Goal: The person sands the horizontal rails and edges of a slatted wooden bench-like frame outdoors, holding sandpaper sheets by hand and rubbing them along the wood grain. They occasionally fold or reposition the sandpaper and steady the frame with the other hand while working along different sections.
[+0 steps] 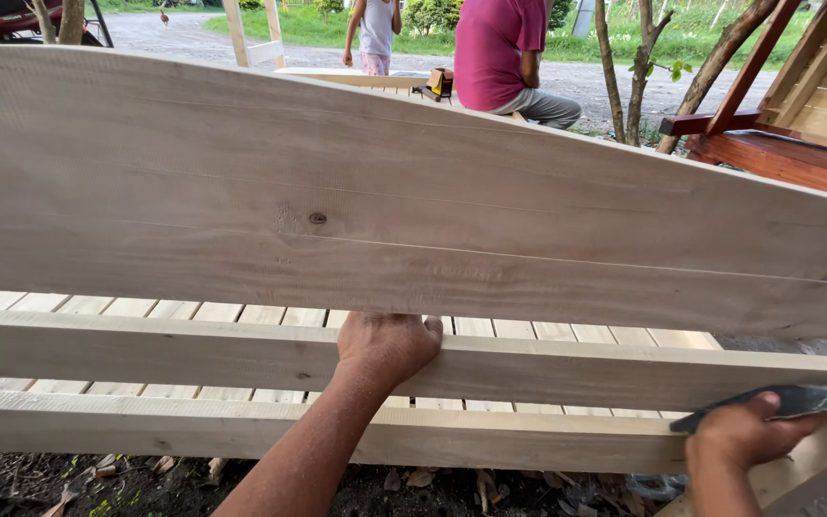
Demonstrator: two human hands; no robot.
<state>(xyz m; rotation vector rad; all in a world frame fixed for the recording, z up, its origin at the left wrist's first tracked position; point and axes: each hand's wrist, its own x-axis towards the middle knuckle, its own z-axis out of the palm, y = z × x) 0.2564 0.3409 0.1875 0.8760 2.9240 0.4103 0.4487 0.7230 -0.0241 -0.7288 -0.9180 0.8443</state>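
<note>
A pale unfinished wooden frame fills the head view, with a wide top board [413,220] and two long rails below it. My left hand [387,347] grips the upper rail [145,349], fingers curled over its top edge. My right hand [744,433] at the lower right presses a dark sheet of sandpaper [796,402] flat against the right end of that rail. The lower rail [145,421] runs just beneath my left forearm.
Slats [241,314] show behind the rails. Dirt and dry leaves [69,483] lie below. A person in a pink shirt [500,48] sits beyond the board, another stands farther back. Reddish wooden furniture [777,153] stands at the right.
</note>
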